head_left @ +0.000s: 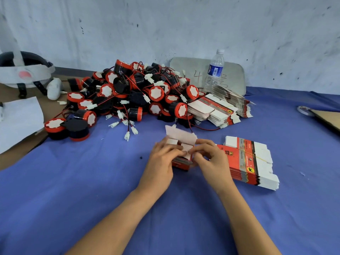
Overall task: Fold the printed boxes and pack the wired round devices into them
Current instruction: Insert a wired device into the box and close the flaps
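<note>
Printed box (181, 142) sits mid-frame on the blue cloth (92, 190), partly erected: red body down, white flaps standing up, one long flap tilted toward 11 o'clock. Motion blur on the flaps.

Left hand (161, 159): at the box's 9 o'clock side, fingers curled round it, fingertips on a white inner flap. Right hand (211, 159): at its 3 o'clock side, thumb and forefinger pinching a flap edge, other fingers curled. Both are clamped on the same box.

Wired round devices (128, 94): loose heap at 11–12 o'clock from the hands, black bodies, red caps, red/black leads with white connectors. None are in the box as far as can be seen; its interior is hidden.

Flat box stack (252, 162) lies just beside the right hand at 3 o'clock, with a yellow rubber band round it. More flat stacks (217, 109) at 1 o'clock touch the heap.

Water bottle (215, 70) stands upright at 1 o'clock, against a grey board (235, 74). Headset (24, 70) and white sheet (18, 122) are at 9–10 o'clock, well apart from the hands.
</note>
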The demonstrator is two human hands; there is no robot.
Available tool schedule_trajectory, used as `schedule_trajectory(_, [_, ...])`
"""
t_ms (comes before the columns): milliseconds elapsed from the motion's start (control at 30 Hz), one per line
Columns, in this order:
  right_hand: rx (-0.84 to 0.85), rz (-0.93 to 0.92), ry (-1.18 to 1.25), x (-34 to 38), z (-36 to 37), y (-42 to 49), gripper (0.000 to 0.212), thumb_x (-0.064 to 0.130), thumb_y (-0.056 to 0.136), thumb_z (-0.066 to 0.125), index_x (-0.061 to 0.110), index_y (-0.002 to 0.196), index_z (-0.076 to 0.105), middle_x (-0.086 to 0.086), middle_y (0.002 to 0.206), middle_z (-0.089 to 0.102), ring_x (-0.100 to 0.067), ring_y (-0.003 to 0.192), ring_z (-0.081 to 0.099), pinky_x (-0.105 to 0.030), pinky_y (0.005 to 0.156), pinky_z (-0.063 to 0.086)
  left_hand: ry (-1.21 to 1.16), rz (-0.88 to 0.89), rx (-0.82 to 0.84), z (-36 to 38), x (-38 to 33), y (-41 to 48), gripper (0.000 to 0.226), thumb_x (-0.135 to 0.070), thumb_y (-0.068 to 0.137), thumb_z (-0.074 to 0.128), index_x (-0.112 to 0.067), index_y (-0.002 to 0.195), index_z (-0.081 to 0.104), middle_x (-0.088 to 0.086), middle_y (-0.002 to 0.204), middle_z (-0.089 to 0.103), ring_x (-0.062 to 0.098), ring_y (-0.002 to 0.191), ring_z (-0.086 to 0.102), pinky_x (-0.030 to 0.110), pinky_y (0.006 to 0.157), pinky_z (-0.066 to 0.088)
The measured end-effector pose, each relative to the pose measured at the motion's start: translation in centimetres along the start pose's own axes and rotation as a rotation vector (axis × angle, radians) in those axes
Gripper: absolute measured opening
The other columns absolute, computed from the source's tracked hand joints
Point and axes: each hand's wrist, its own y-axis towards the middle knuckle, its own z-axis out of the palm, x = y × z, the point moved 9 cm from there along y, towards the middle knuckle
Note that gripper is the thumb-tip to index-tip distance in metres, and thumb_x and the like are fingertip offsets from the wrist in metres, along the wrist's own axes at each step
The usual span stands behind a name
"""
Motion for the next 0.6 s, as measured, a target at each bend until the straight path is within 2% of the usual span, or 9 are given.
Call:
schedule_trajectory(67, [-0.048,0.032,0.17,0.2,-0.5,0.0,0.018,-0.008,0.085,0.048,0.0,0.072,0.057,-0.009,0.084,0.063,-0.016,0.055,0.061,-0.031,0.054,0.052,-0.022,-0.003,0.015,-0.1,-0.3,0.1,0.043,0.013,0.078,0.041,-0.002,0.105,0.07,0.011,0.12,0.065,0.027,0.126,0.051,0.026,0.116,0.021])
schedule_trajectory(133, [-0.07,0.019,0.213,0.8,-0.8,-0.3,0.011,0.014,0.088,0.054,0.006,0.08,0.053,-0.003,0.073,0.062,-0.013,0.053,0.054,-0.027,0.053,0.045,-0.079,0.015,0.063,0.1,-0.8,-0.1,0.039,0.011,0.075,0.043,-0.002,0.102,0.069,0.007,0.115,0.067,0.027,0.116,0.058,0.033,0.11,0.036])
schedule_trajectory(200, [-0.074,-0.046,0.087,1.7,-1.0,-0.6,0.019,0.038,0.086,0.055,0.021,0.092,0.061,0.01,0.072,0.062,-0.007,0.06,0.051,-0.023,0.059,0.041,-0.129,0.025,0.109,0.4,-1.2,-0.3,0.032,-0.001,0.077,0.047,-0.005,0.103,0.066,0.0,0.112,0.066,0.021,0.111,0.059,0.03,0.098,0.045])
schedule_trajectory(233, [-0.068,-0.075,0.059,2.1,-0.8,-0.7,0.022,0.042,0.086,0.055,0.027,0.098,0.065,0.013,0.079,0.064,-0.007,0.068,0.055,-0.024,0.064,0.043,-0.145,0.028,0.133,0.6,-1.4,-0.4,0.029,-0.009,0.08,0.051,-0.007,0.105,0.065,-0.003,0.111,0.065,0.017,0.109,0.058,0.027,0.096,0.046])
schedule_trajectory(300, [-0.039,-0.111,0.092,2.9,-0.2,-0.9,0.02,0.042,0.087,0.059,0.032,0.101,0.07,0.011,0.1,0.066,-0.006,0.095,0.062,-0.025,0.08,0.048,-0.177,0.04,0.183,1.1,-1.8,-0.5,0.025,-0.024,0.086,0.061,-0.011,0.107,0.065,-0.008,0.111,0.063,0.009,0.107,0.057,0.025,0.095,0.046])
schedule_trajectory(367, [-0.025,-0.129,0.118,3.4,0.4,-1.3,0.013,0.04,0.087,0.063,0.035,0.095,0.072,0.011,0.107,0.068,-0.004,0.109,0.06,-0.021,0.088,0.048,-0.214,0.057,0.212,1.3,-2.1,-0.5,0.026,-0.027,0.087,0.068,-0.014,0.109,0.065,-0.009,0.113,0.063,0.007,0.107,0.056,0.025,0.092,0.047])
schedule_trajectory(433, [-0.062,-0.13,0.098,3.4,0.5,-1.4,0.01,0.028,0.087,0.067,0.037,0.088,0.071,0.014,0.099,0.07,-0.002,0.106,0.062,-0.017,0.085,0.048,-0.225,0.08,0.21,1.2,-2.5,-0.5,0.028,-0.023,0.087,0.069,-0.015,0.113,0.064,-0.009,0.116,0.062,0.007,0.11,0.055,0.022,0.093,0.046])
schedule_trajectory(500, [-0.108,-0.11,0.074,3.1,0.3,-1.3,0.018,0.016,0.088,0.067,0.033,0.084,0.07,0.016,0.087,0.071,0.0,0.09,0.066,-0.013,0.075,0.049,-0.222,0.086,0.207,1.2,-2.6,-0.5,0.028,-0.024,0.088,0.069,-0.016,0.114,0.064,-0.01,0.116,0.061,0.006,0.109,0.054,0.019,0.093,0.044])
schedule_trajectory(600, [-0.167,-0.089,0.038,2.8,-0.2,-1.1,0.017,0.013,0.088,0.064,0.029,0.086,0.069,0.018,0.081,0.071,0.002,0.078,0.065,-0.008,0.067,0.046,-0.209,0.092,0.208,1.3,-2.8,-0.5,0.027,-0.028,0.089,0.068,-0.015,0.112,0.064,-0.013,0.111,0.059,0.004,0.105,0.052,0.016,0.091,0.041])
